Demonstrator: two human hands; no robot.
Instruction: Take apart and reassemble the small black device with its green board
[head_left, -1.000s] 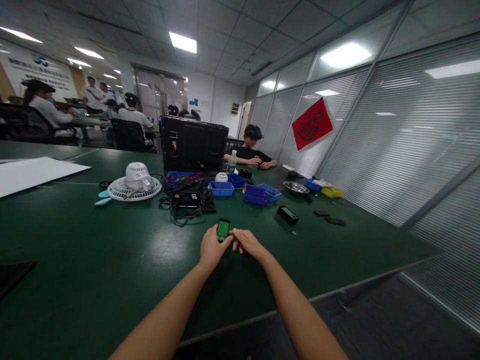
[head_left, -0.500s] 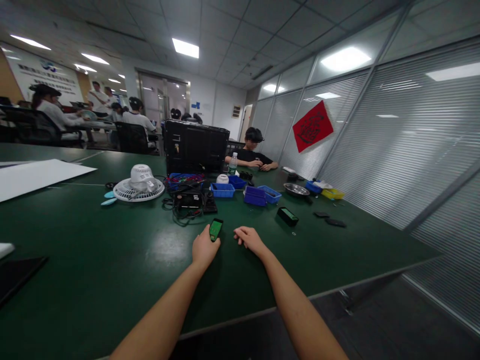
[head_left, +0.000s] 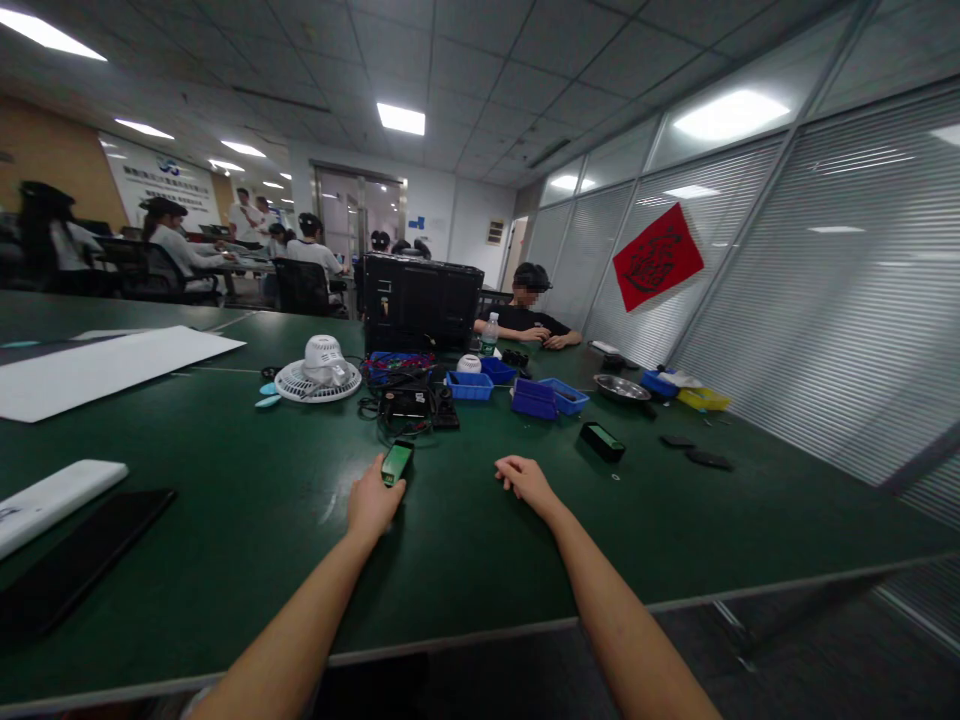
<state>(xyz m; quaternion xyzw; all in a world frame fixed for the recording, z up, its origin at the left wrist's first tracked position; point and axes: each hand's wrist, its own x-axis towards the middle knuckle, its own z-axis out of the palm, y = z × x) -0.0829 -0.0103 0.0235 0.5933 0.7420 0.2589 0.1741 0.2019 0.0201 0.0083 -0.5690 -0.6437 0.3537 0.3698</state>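
Note:
My left hand (head_left: 373, 503) grips a small black case with a green circuit board (head_left: 396, 463) showing in its open face. The fingers wrap round the near end, and it is held low over the table in front of the tangle of cables. My right hand (head_left: 531, 486) rests at the middle of the table with its fingers curled inward. Its palm is hidden, so I cannot see whether anything small is inside. Farther right lies another black case with a green board (head_left: 602, 441), apart from both hands, with a small ring (head_left: 616, 477) near it.
Beyond my hands are a black adapter with cables (head_left: 405, 402), blue bins (head_left: 469, 386), a white fan (head_left: 319, 380) and a large black panel (head_left: 422, 303). A metal bowl (head_left: 622, 388) and flat black pieces (head_left: 709, 460) lie right. A person (head_left: 529, 318) sits opposite.
The view has turned left, bringing more of the white and black slabs into sight. My left hand has moved left with the black case. The right hand stays near its place on the table.

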